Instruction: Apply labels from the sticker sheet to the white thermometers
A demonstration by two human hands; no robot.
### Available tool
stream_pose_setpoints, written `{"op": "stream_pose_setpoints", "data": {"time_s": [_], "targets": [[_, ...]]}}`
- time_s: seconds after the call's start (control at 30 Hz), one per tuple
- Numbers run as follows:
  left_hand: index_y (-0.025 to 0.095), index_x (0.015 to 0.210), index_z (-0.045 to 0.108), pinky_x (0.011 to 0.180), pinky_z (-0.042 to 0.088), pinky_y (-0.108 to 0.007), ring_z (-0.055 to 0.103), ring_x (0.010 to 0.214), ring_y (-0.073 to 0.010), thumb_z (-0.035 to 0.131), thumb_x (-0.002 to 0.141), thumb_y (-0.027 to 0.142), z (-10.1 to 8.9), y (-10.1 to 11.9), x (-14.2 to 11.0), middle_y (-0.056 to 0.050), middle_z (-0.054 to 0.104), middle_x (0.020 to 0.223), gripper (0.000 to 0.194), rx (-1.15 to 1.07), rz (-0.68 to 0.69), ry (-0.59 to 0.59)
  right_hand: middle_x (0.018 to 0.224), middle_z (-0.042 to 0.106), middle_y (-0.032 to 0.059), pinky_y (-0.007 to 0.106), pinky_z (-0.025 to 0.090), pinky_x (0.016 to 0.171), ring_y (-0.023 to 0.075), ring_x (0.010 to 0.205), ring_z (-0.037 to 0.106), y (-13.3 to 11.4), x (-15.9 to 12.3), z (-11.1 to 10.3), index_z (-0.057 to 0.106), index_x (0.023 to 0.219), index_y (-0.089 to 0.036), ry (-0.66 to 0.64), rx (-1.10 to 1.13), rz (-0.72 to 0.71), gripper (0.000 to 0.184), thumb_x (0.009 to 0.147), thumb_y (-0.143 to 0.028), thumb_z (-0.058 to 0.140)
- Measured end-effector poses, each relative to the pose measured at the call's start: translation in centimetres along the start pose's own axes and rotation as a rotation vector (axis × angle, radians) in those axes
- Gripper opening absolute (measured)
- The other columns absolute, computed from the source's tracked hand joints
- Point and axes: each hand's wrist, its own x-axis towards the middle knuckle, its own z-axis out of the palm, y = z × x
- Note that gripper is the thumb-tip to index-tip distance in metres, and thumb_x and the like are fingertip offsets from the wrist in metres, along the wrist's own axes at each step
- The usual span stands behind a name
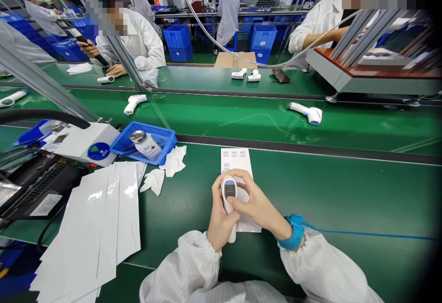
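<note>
A white infrared thermometer (229, 206) with a small dark display is held upright between both hands, screen towards me. My left hand (220, 222) wraps its handle from the left. My right hand (253, 199) grips its head from the right, the thumb lying just below the display. Under the hands lies a white label sheet (238, 155) with small printed labels in its upper part; the hands cover much of its middle. A blue wrist strap (293, 233) with a cord running right is on my right wrist.
White sheets (93, 229) lie at left beside a blue tray (165, 139) with a metal-capped bottle (147, 144). Crumpled wipes (174, 161) are near it. Beyond the bench edge, thermometers (307, 113) lie on a green conveyor belt (207, 114). Co-workers in white coats sit opposite.
</note>
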Motion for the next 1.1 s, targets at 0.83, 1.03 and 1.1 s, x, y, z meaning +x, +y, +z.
{"op": "stream_pose_setpoints", "data": {"time_s": [0.83,1.03,1.1], "targets": [[0.03,0.148,0.009,0.103,0.045,-0.042,0.044,0.133,-0.0313,0.064,0.082,0.025,0.1,2.5,-0.1,-0.013,0.027,0.154,0.086,0.092,0.214,-0.017,0.146,0.044,0.0061,0.039,0.045,0.105,0.0223,0.126,0.053,-1.6,-1.6,1.8,0.031,0.146,-0.032,-0.126,0.201,0.139,0.057,0.094,-0.041,0.053],[0.024,0.154,0.007,0.116,0.021,-0.053,0.02,0.145,-0.0318,0.062,0.08,0.018,-1.3,2.3,0.6,-0.015,0.029,0.151,0.092,0.481,0.02,-0.072,0.083,0.07,0.0037,0.034,0.053,0.065,0.0208,0.069,0.067,0.6,4.3,-2.4,0.056,0.115,-0.018,-0.083,-0.445,0.279,0.031,0.09,-0.037,0.052],[0.025,0.149,0.026,0.115,0.02,-0.054,0.025,0.142,-0.0316,0.059,0.083,0.021,-1.5,2.2,0.6,-0.014,0.038,0.145,0.074,0.498,-0.03,-0.062,0.092,0.069,0.007,0.037,0.052,0.073,0.0236,0.08,0.066,1.7,8.4,-4.3,0.051,0.121,-0.016,0.058,-0.588,0.245,0.037,0.088,-0.033,0.056]]}}
